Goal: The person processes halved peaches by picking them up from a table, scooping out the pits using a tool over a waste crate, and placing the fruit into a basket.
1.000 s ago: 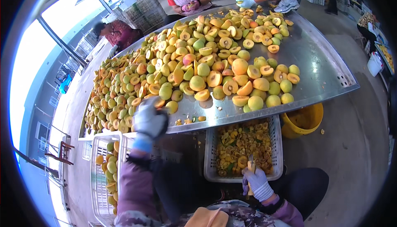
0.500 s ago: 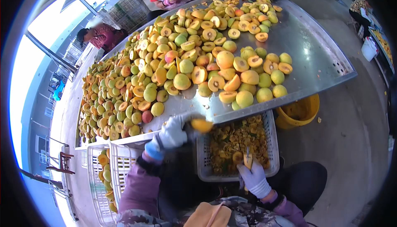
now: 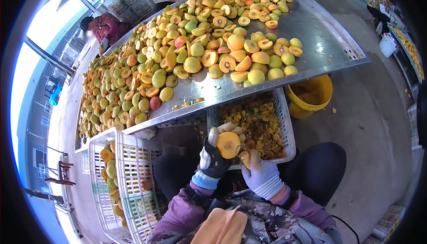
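Gloved in white and black, my left hand (image 3: 212,155) holds a yellow peach half (image 3: 228,145), its cut face turned up. My right hand (image 3: 261,177), in a white striped glove, grips a small pitting tool with a wooden handle (image 3: 244,158). Its metal end meets the right edge of the peach half; the exact shape of that end is hard to make out. Both hands are over the near edge of a white plastic basket (image 3: 291,144) holding pits and scraps (image 3: 253,119). Beyond them, whole and halved peaches (image 3: 155,62) lie heaped on a metal table (image 3: 311,44).
At my left stands a white slotted crate (image 3: 133,173) with peach halves in it. A yellow bucket (image 3: 327,95) sits under the table's right edge. Co-workers are at the table's far and left sides. A white bucket (image 3: 388,44) stands farther right.
My left hand has come from the table edge, with a peach piece, to above the basket. The right hand has risen and brought the pitting tool to the peach half. The view has shifted.
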The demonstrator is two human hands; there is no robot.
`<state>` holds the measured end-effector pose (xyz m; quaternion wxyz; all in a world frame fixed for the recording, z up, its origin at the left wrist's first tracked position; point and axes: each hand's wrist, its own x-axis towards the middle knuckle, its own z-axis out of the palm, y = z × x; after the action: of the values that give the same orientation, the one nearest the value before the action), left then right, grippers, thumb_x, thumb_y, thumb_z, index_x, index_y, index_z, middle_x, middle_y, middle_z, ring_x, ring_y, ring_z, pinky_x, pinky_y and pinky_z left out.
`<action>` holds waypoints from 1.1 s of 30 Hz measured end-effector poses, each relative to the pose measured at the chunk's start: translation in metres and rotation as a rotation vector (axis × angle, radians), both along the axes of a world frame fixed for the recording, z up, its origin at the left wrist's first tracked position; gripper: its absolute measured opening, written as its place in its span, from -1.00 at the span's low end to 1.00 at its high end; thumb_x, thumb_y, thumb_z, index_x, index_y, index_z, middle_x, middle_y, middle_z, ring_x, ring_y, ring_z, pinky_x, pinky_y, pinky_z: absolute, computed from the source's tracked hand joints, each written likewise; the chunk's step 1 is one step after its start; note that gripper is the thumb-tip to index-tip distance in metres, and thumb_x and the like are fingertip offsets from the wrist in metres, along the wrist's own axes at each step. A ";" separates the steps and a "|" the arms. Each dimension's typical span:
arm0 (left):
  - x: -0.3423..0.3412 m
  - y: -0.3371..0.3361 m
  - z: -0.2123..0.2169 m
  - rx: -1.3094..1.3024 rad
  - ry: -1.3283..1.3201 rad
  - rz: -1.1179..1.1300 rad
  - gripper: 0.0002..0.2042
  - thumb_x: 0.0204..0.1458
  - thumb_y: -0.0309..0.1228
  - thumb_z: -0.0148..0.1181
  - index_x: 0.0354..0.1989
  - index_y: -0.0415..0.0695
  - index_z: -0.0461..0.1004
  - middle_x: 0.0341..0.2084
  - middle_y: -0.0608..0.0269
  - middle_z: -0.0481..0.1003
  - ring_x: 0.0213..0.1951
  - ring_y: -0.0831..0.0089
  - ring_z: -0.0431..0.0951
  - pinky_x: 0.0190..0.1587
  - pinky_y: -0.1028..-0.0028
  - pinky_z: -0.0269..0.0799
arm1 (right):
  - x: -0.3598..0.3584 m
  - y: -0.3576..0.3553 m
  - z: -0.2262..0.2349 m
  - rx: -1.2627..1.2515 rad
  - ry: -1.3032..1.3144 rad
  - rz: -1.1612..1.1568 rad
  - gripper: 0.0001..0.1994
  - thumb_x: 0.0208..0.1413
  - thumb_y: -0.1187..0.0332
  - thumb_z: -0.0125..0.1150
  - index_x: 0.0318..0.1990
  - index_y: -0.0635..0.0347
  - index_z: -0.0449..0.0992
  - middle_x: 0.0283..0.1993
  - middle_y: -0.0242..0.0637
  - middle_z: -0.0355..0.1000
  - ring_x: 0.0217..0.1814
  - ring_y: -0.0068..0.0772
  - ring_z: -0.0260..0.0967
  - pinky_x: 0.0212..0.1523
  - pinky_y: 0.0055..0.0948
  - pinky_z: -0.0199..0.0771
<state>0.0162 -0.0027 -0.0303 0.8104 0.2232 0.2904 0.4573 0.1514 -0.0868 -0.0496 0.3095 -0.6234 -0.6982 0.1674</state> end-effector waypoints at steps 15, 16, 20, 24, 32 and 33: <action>-0.001 -0.016 -0.005 0.256 0.068 -0.012 -0.45 0.10 -0.04 0.10 0.01 -0.34 0.31 -0.21 0.00 0.49 -0.19 0.23 0.52 -0.11 0.34 0.48 | -0.008 -0.007 0.018 -0.126 0.014 0.062 -0.63 0.07 0.26 0.12 -0.13 0.39 0.21 -0.68 -0.06 0.37 -0.65 0.02 0.40 -0.65 -0.11 0.40; -0.001 -0.016 -0.004 0.256 0.068 -0.012 -0.45 0.10 -0.04 0.10 0.01 -0.34 0.31 -0.21 0.00 0.49 -0.19 0.23 0.52 -0.11 0.34 0.48 | -0.009 -0.007 0.019 -0.119 0.017 0.067 -0.63 0.07 0.26 0.11 -0.13 0.39 0.21 -0.67 -0.06 0.37 -0.65 0.03 0.39 -0.65 -0.10 0.40; 0.000 -0.016 0.003 0.355 0.209 -0.003 -0.49 0.15 -0.06 0.04 -0.03 -0.35 0.35 -0.27 0.02 0.51 -0.25 0.26 0.54 -0.16 0.35 0.50 | -0.011 -0.007 0.020 -0.191 0.067 0.067 -0.63 0.08 0.25 0.11 -0.13 0.37 0.22 -0.65 -0.01 0.38 -0.62 0.04 0.40 -0.62 -0.10 0.41; -0.003 -0.015 0.004 0.424 0.297 -0.034 -0.49 0.16 -0.03 0.00 -0.05 -0.35 0.37 -0.29 0.02 0.52 -0.29 0.28 0.55 -0.19 0.37 0.51 | -0.012 -0.006 0.014 -0.285 0.297 0.133 -0.66 0.07 0.28 0.13 -0.13 0.35 0.27 -0.57 0.05 0.40 -0.52 0.09 0.41 -0.48 -0.14 0.43; -0.007 -0.001 -0.005 0.465 0.210 -0.208 -0.42 0.12 0.05 0.02 -0.08 -0.35 0.40 -0.24 0.03 0.51 -0.20 0.33 0.54 -0.08 0.36 0.46 | -0.002 -0.001 0.007 -0.091 0.567 0.313 -0.69 0.10 0.27 0.09 -0.17 0.38 0.30 -0.53 0.11 0.42 -0.55 0.11 0.41 -0.54 -0.07 0.41; -0.006 0.000 -0.004 0.475 0.320 -0.196 -0.42 0.11 0.06 0.03 -0.09 -0.35 0.40 -0.22 0.04 0.51 -0.16 0.35 0.53 -0.03 0.36 0.43 | -0.002 0.000 0.006 -0.186 0.397 0.213 -0.69 0.10 0.26 0.07 -0.17 0.38 0.30 -0.55 0.09 0.41 -0.54 0.11 0.41 -0.54 -0.06 0.42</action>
<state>0.0101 -0.0031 -0.0344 0.7197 0.5026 0.2764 0.3912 0.1497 -0.0864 -0.0433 0.3625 -0.5272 -0.6670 0.3817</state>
